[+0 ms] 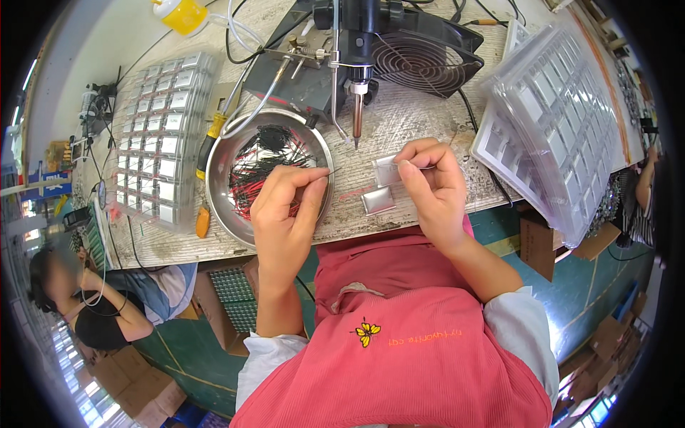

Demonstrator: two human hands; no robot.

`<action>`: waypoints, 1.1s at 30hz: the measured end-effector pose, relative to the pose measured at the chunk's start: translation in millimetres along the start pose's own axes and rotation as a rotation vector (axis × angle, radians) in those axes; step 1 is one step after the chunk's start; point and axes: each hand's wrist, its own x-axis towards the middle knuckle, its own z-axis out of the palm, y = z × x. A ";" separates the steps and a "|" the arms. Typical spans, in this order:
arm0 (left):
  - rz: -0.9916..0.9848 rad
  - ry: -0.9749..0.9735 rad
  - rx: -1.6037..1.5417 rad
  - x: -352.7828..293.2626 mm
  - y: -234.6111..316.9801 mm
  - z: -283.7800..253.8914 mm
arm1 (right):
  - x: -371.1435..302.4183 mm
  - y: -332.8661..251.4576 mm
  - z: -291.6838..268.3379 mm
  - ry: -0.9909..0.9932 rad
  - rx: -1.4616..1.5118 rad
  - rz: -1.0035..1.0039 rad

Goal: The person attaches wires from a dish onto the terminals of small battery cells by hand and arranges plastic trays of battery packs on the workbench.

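Observation:
Over the right rim of a round metal bowl (pixel 325 143), my left hand (pixel 285 210) pinches the end of a thin dark wire (pixel 332 172) between thumb and forefinger. Many short red and black wires (pixel 267 153) lie heaped in that bowl. My right hand (pixel 434 187) is closed in a pinch beside a flat silver pouch cell (pixel 385 171); a thin wire-like strand shows at its fingers, though its full length is hard to see. A second silver pouch cell (pixel 378 201) lies nearer to me, with faint red wires running to its left. Above them hangs a soldering iron tip (pixel 357 125).
A clear tray of silver cells (pixel 160 143) stands at the left, stacked trays (pixel 553 121) at the right. A black fan (pixel 428 64) sits behind the iron. A yellow-black screwdriver (pixel 209 146) lies by the bowl. Another person (pixel 107 307) sits at the left.

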 end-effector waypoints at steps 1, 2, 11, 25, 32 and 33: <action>0.012 0.026 0.018 1.1 2.1 0.1 | 0.4 -0.3 1.5 0.012 0.028 0.015; 0.012 0.026 0.014 2.0 3.2 -0.3 | 1.3 0.3 2.7 0.012 0.024 0.015; 0.087 0.062 0.069 10.7 3.4 7.4 | 10.5 2.0 7.4 0.037 -0.013 0.002; 0.063 0.163 0.100 14.4 10.2 3.4 | 21.0 4.4 12.4 0.034 0.013 -0.037; 0.099 0.129 0.213 14.9 9.1 5.9 | 20.8 4.2 13.5 0.030 0.002 -0.032; 0.092 0.121 0.232 15.0 9.7 6.1 | 20.6 4.8 13.0 0.030 0.001 -0.037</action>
